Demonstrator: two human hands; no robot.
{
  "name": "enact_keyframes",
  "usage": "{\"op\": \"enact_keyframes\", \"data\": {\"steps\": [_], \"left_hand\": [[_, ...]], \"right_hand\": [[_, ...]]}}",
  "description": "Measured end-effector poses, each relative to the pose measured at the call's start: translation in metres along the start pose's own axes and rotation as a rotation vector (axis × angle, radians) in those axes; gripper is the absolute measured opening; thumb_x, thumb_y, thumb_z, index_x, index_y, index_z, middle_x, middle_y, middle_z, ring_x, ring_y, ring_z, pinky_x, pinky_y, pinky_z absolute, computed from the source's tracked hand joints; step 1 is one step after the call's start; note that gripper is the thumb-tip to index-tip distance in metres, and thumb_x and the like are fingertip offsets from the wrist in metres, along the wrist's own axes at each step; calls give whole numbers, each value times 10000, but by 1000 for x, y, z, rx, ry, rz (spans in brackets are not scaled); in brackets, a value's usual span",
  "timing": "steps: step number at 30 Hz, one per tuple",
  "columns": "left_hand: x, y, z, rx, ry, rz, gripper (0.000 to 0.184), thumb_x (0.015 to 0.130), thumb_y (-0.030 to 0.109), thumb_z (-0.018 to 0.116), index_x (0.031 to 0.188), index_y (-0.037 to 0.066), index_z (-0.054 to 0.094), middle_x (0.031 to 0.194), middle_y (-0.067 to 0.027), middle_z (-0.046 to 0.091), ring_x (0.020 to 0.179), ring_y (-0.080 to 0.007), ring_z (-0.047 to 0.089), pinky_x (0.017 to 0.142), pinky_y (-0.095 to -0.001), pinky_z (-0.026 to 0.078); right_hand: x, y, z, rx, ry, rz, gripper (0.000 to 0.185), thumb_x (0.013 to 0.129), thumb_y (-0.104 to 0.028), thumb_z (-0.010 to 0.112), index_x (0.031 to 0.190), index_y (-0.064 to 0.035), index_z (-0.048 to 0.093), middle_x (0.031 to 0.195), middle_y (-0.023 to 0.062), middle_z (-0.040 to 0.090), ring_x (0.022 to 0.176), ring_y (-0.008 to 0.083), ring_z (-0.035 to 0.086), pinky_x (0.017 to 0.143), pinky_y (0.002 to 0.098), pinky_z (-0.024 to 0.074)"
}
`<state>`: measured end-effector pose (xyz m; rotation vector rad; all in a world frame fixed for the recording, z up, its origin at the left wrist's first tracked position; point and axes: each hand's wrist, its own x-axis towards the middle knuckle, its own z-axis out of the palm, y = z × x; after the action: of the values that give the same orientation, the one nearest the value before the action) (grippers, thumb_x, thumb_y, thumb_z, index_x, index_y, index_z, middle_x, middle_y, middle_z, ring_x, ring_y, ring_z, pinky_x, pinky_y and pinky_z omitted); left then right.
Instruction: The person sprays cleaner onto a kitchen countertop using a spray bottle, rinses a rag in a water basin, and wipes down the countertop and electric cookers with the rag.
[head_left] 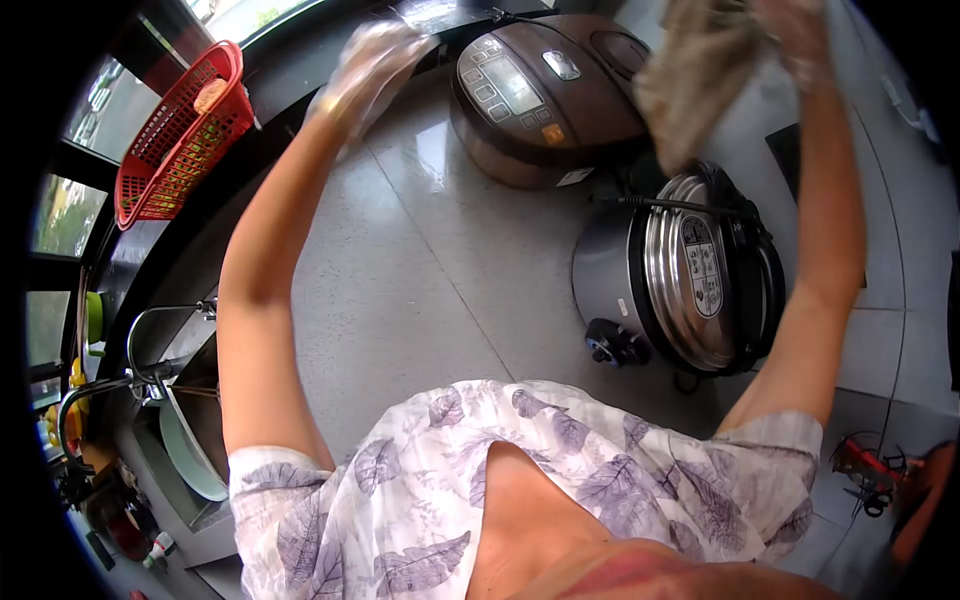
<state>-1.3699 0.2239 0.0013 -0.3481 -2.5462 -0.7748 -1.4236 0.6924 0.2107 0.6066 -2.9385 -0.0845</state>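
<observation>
My left hand (pixel 375 62), in a clear plastic glove, is raised near the window ledge, left of a brown rice cooker (pixel 545 100); its fingers are blurred and I see nothing in them. At the top right, my right hand (pixel 795 30) grips a brownish cloth (pixel 695 75), which hangs down beside the rice cooker. The cloth's lower tip is just above a grey pressure cooker (pixel 625 265) with a shiny steel lid (pixel 690 265). Both cookers stand on the grey counter (pixel 430 270).
A red plastic basket (pixel 185 140) rests on the window ledge at the upper left. Lower left are a sink with a tap (pixel 150 375) and a pale green basin (pixel 190 450). Red-handled items (pixel 870 460) lie at the lower right. A black cable crosses the pressure cooker.
</observation>
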Motion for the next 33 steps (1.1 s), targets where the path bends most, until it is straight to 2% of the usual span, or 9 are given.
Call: {"op": "enact_keyframes", "data": {"steps": [7, 8, 9, 13, 18, 21, 24, 28, 33], "left_hand": [[-194, -4, -58, -45, -193, -299, 430, 927, 415, 422, 1090, 77, 631, 1108, -134, 613, 1044, -253, 572, 910, -404, 456], [-220, -11, -58, 16, -209, -316, 309, 910, 321, 514, 1080, 96, 640, 1122, -104, 624, 1060, -258, 575, 899, -333, 460], [-239, -7, -64, -63, -214, -374, 334, 916, 344, 491, 1089, 97, 635, 1119, -114, 618, 1073, -258, 560, 913, -369, 454], [-303, -4, -82, -101, -185, -592, 330, 906, 322, 528, 1080, 67, 646, 1087, -131, 630, 1010, -259, 588, 886, -371, 466], [-344, -14, -71, -382, -96, -943, 312, 891, 271, 569, 1050, 18, 658, 1020, -140, 652, 931, -216, 609, 827, -329, 470], [-357, -18, -63, -443, -71, -905, 319, 887, 271, 577, 1039, 1, 656, 988, -135, 658, 902, -203, 603, 808, -323, 466], [-364, -10, -68, -453, -83, -902, 332, 891, 285, 572, 1038, -1, 654, 956, -126, 661, 877, -201, 598, 795, -320, 461], [-378, -2, -82, -395, -111, -967, 336, 892, 292, 565, 1047, 7, 654, 942, -126, 665, 875, -203, 601, 800, -324, 459], [-401, -15, -70, -415, -61, -988, 335, 886, 298, 573, 1062, 26, 656, 946, -130, 669, 890, -205, 604, 809, -328, 458]], "right_hand": [[64, -85, 105, 6, -94, -42, 513, 891, -410, 535, 1292, -96, 475, 1239, 138, 490, 1163, 281, 459, 982, 339, 375], [66, -89, 118, -10, -112, -56, 511, 895, -407, 532, 1296, -97, 476, 1245, 140, 489, 1168, 284, 458, 986, 340, 373], [66, -91, 131, -26, -127, -66, 509, 898, -405, 528, 1300, -98, 477, 1252, 142, 488, 1173, 286, 457, 991, 341, 372], [24, -94, 131, 21, -63, -372, 535, 891, -447, 505, 1320, -131, 466, 1255, 185, 490, 1189, 340, 454, 1003, 377, 375], [-12, -96, 103, 29, -254, -309, 494, 844, -181, 594, 1311, -102, 456, 1252, 134, 423, 1139, 309, 469, 988, 360, 386], [-10, -62, 105, 1, -320, -260, 499, 793, -147, 583, 1280, -99, 486, 1258, 160, 430, 1156, 326, 457, 993, 361, 381], [-14, -44, 88, -187, -408, -34, 434, 798, -71, 566, 1227, -44, 511, 1053, 91, 578, 959, 235, 575, 872, 313, 469], [11, 24, 56, 618, -357, 136, 349, 821, -73, 576, 1164, -8, 564, 924, 71, 652, 800, 155, 617, 748, 263, 518], [48, -87, 22, 813, -147, -165, 470, 845, -253, 664, 1236, -28, 532, 1076, 98, 641, 962, 204, 629, 811, 225, 512]]}}
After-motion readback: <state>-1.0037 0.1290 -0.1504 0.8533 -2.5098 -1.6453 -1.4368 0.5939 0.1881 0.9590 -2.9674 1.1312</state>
